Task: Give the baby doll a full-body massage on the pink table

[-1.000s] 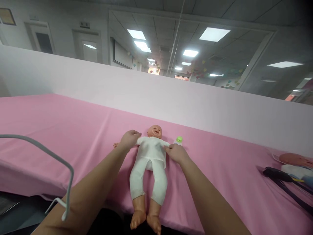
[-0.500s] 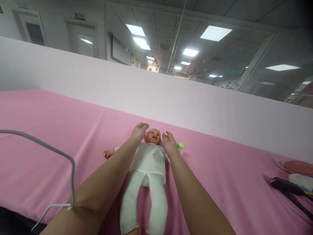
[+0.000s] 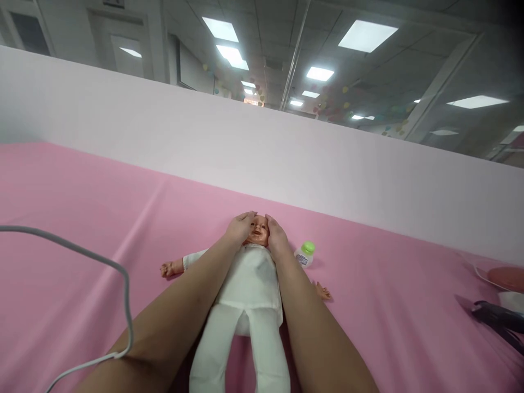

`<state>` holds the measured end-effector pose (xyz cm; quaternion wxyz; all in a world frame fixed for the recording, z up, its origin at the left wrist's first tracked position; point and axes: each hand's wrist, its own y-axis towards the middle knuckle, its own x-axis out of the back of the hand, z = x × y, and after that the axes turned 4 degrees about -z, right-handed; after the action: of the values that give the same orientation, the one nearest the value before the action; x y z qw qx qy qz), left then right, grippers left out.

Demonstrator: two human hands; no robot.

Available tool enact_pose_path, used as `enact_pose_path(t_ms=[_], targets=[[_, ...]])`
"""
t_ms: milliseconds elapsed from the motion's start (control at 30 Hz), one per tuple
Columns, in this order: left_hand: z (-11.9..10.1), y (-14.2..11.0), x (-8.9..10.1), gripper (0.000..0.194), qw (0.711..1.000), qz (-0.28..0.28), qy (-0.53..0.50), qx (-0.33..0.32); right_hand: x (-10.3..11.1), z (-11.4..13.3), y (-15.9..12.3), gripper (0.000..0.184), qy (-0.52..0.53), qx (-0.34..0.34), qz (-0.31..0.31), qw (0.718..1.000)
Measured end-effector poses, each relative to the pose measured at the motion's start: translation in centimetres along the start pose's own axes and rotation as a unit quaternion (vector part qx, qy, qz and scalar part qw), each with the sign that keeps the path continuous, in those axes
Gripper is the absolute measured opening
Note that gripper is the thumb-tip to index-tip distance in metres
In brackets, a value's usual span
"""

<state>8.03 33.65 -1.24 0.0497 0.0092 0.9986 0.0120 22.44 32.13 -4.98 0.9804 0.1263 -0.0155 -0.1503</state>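
Observation:
A baby doll in a white top and white trousers lies on its back on the pink sheet, its head towards the far wall. My left hand lies along the left side of the doll's face, fingers stretched out and covering part of it. On the other side, my right hand rests flat against the cheek and temple, fingers extended. Between the two palms the eyes and mouth stay visible. Both forearms pass over the doll's arms; its small hands stick out on either side.
Right of the doll stands a small bottle with a green cap. A black strap-like object and a reddish round item lie at the far right. A grey cable crosses my left forearm. A white wall panel borders the pink sheet.
Both my hands have closed in from beside the head to lie against the doll's face. The view has tilted slightly downward, and the doll's other hand now shows beside my right forearm.

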Motion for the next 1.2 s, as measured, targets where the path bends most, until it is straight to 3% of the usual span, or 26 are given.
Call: enact_pose_path(t_ms=[133, 467, 800, 1000, 1200], targets=[[0.3, -0.4, -0.1, 0.047, 0.999, 0.011, -0.031, 0.019, 0.0, 0.0, 0.2, 0.057, 0.019, 0.004, 0.004, 1.000], [0.3, -1.0, 0.4, 0.059, 0.995, 0.012, -0.082, 0.047, 0.0, -0.7, 0.5, 0.059, 0.046, 0.002, 0.013, 0.999], [1.4, 0.0, 0.1, 0.040, 0.999, 0.002, -0.053, 0.011, 0.1, -0.6, 0.5, 0.048, 0.077, -0.026, -0.002, 0.997], [1.2, -0.3, 0.4, 0.042, 0.992, 0.028, -0.110, 0.059, 0.6, -0.3, -0.3, 0.055, 0.172, -0.086, 0.013, 0.981], [0.7, -1.0, 0.7, 0.043, 0.988, 0.036, -0.135, 0.064, 0.8, 0.1, -0.4, 0.052, 0.156, -0.049, 0.015, 0.987]])
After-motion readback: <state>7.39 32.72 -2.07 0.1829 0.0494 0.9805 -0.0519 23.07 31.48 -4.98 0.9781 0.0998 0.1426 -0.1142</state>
